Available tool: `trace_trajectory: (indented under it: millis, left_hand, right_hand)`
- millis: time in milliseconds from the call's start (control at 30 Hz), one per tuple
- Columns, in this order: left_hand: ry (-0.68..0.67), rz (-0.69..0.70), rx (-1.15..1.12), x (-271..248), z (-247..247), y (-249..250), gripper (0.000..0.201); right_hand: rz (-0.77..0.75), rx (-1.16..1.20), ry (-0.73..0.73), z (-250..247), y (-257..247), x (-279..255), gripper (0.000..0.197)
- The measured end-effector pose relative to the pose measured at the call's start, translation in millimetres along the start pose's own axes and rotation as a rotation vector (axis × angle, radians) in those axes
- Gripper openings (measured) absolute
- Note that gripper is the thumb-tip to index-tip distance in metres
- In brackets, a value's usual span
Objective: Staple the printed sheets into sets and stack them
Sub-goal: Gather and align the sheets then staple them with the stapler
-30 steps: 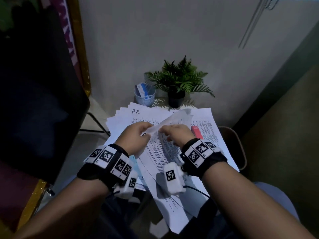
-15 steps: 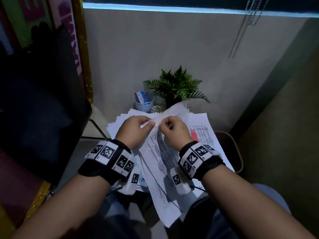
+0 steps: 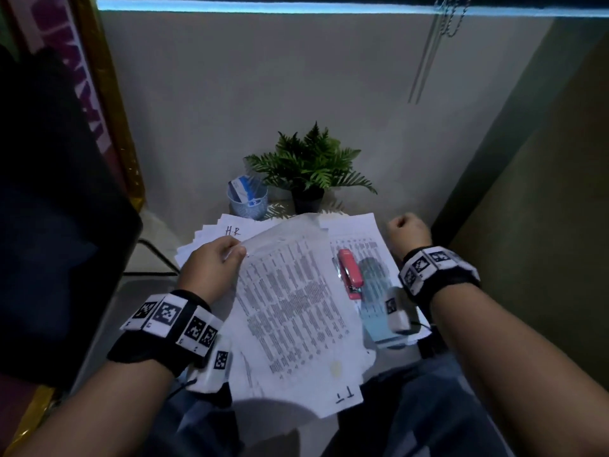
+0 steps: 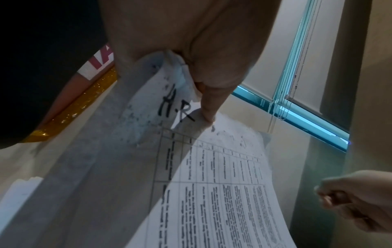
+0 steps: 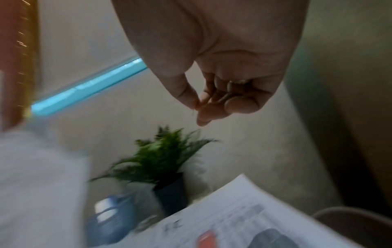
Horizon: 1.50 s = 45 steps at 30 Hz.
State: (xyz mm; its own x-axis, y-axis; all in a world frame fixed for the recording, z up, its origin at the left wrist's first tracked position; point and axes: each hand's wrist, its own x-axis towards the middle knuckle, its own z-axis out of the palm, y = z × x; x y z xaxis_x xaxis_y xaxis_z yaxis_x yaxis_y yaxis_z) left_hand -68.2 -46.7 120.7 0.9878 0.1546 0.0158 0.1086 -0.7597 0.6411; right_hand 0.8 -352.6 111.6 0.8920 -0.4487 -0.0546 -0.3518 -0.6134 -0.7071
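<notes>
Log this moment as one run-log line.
left hand: pinches printed sheets at corner | right hand: fingers curled, off the sheets | stapler: lying untouched on papers

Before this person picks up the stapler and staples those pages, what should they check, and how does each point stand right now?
1. Sheets held: ok. The left hand pinches the printed sheets at their top corner.
2. Corners squared up: cannot tell; the edges look fanned.
3. Stapler within reach: ok. The red stapler lies on the papers beside the held set.
4. Right hand free: not ok. The right hand is curled, pinching something thin, too blurred to name.
5. Stapler loaded: cannot tell.
</notes>
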Motion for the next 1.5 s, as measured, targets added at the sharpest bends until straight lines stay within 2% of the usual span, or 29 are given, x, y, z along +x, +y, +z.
trace_trajectory:
  millis: [167,267,367,467,533,633,700,733,833,867,900,967,1033,1100,1133,1167,1233,1300,1333,1367,1400,1467,1500]
  left_hand:
    - [0.026,-0.042,-0.027,5,1,1,0.015]
    - [0.036,-0.053,-0.069,6,1,4,0.015]
    - [0.023,-0.044,-0.122,6,0,8,0.015]
    - [-0.001,-0.033,-0.151,5,-1,9,0.016]
    - [-0.017,-0.026,-0.193,2,-3,9,0.016]
    - [-0.02,0.003,-0.282,-5,-5,10,0.015]
    - [-0.03,0.026,-0.332,-11,-9,11,0.014]
    - [-0.034,0.03,-0.355,-13,-12,11,0.013]
    - [-0.049,0.055,-0.327,-17,-22,8,0.014]
    - [-0.069,0.065,-0.282,-18,-26,8,0.011]
    - [-0.089,0.076,-0.254,-18,-28,9,0.004]
    - [-0.114,0.088,-0.256,-21,-32,14,0.006]
    - [-0.13,0.13,-0.259,-23,-34,22,0.01]
    - [-0.118,0.173,-0.265,-26,-34,27,0.011]
    - [-0.098,0.167,-0.271,-27,-33,28,0.009]
    - [-0.075,0.154,-0.283,-27,-31,27,0.007]
    - [-0.035,0.115,-0.29,-29,-28,25,0.005]
    - [-0.002,0.084,-0.307,-31,-25,22,0.008]
    - [0.01,0.067,-0.325,-31,-23,20,0.01]
    - [0.021,0.053,-0.345,-31,-23,19,0.011]
    - [0.028,0.042,-0.367,-32,-22,19,0.012]
    - [0.036,0.036,-0.413,-33,-20,21,0.012]
    - [0.037,0.04,-0.433,-34,-19,23,0.011]
  right_hand:
    - [0.118,-0.132,0.149,-42,22,65,0.031]
    - [0.118,-0.1,0.113,-50,33,83,0.031]
    - [0.031,-0.034,0.028,-41,37,75,0.025]
    - [-0.086,0.167,-0.114,-24,21,37,0.033]
    - [-0.151,0.29,-0.318,-19,5,5,0.047]
    - [-0.235,0.25,-0.628,-10,-16,-33,0.059]
    - [-0.269,0.3,-0.692,-4,-30,-50,0.064]
    - [-0.285,0.314,-0.69,-2,-37,-56,0.058]
    - [-0.369,0.235,-0.629,-5,-54,-70,0.019]
    - [-0.383,0.21,-0.607,-5,-58,-73,0.016]
    - [-0.402,0.187,-0.59,-4,-62,-77,0.02]
    - [-0.429,0.112,-0.56,-2,-70,-84,0.038]
    - [-0.456,0.026,-0.545,0,-78,-92,0.035]
    - [-0.467,0.034,-0.545,1,-85,-100,0.027]
    - [-0.471,0.057,-0.53,2,-88,-104,0.03]
    - [-0.482,0.076,-0.484,4,-89,-106,0.036]
    - [-0.523,0.11,-0.28,11,-87,-109,0.043]
    - [-0.535,0.196,-0.055,16,-83,-114,0.035]
    - [-0.521,0.237,-0.016,18,-82,-117,0.027]
    - [-0.488,0.274,-0.056,19,-82,-122,0.019]
    - [-0.434,0.305,-0.157,20,-82,-127,0.015]
    - [-0.296,0.341,-0.416,23,-82,-138,0.014]
    - [-0.232,0.347,-0.5,26,-83,-142,0.018]
